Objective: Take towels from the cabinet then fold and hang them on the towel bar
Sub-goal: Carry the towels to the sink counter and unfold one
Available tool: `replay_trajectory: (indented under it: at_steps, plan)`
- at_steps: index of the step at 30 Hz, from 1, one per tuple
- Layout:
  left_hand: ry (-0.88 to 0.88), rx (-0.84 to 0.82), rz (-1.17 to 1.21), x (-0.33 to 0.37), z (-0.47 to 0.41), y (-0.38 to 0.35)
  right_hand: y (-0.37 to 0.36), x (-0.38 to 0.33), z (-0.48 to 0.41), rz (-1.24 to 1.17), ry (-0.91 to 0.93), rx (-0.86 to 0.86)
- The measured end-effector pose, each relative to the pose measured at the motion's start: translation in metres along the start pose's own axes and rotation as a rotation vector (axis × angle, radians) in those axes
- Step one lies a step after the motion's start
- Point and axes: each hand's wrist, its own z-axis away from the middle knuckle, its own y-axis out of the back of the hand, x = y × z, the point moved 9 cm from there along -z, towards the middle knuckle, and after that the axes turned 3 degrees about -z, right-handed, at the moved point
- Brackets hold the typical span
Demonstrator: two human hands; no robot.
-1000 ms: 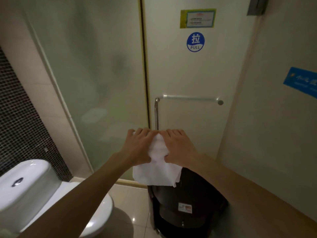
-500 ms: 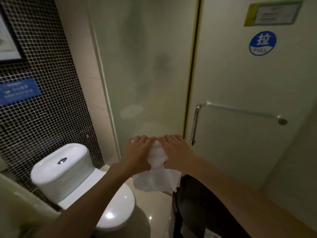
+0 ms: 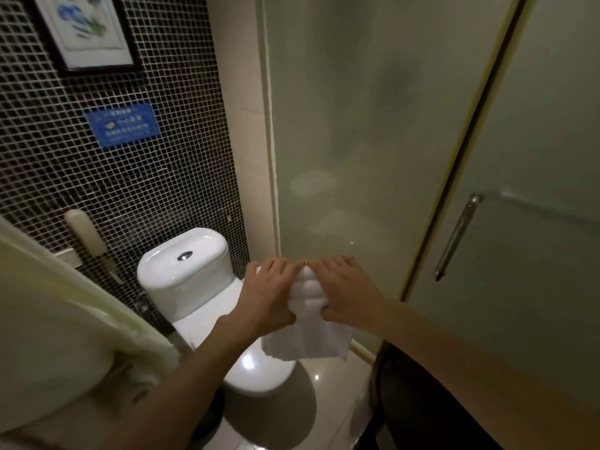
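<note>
A small white towel (image 3: 306, 339) hangs in front of me, bunched at its top between both hands. My left hand (image 3: 269, 297) grips the towel's left side and my right hand (image 3: 349, 292) grips its right side, knuckles up and close together. The lower part of the towel drapes loose above the toilet seat. The metal towel bar (image 3: 456, 237) is fixed to the frosted glass door at the right, about an arm's reach from the towel, with its horizontal rail running off to the right.
A white toilet (image 3: 185, 271) stands against the black mosaic wall at the left. A dark bin (image 3: 422, 401) sits on the floor under my right arm. A pale counter edge (image 3: 65, 303) fills the lower left. Frosted glass panels (image 3: 350, 141) stand ahead.
My view has swung to the left, so the door bar slid to the right edge and the toilet came to the middle. Both hands keep the same hold on the towel.
</note>
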Motion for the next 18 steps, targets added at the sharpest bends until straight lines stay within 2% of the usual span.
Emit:
replay_trajectory:
  at_steps: [9,18]
  plan:
    - [0.231,0.013,-0.091,-0.032,0.047,-0.021,-0.047,-0.034,-0.024,-0.159,0.266,-0.101]
    - [0.553,-0.005,-0.137,-0.03,0.09,-0.026,-0.066,-0.063,-0.032,-0.248,0.588,-0.152]
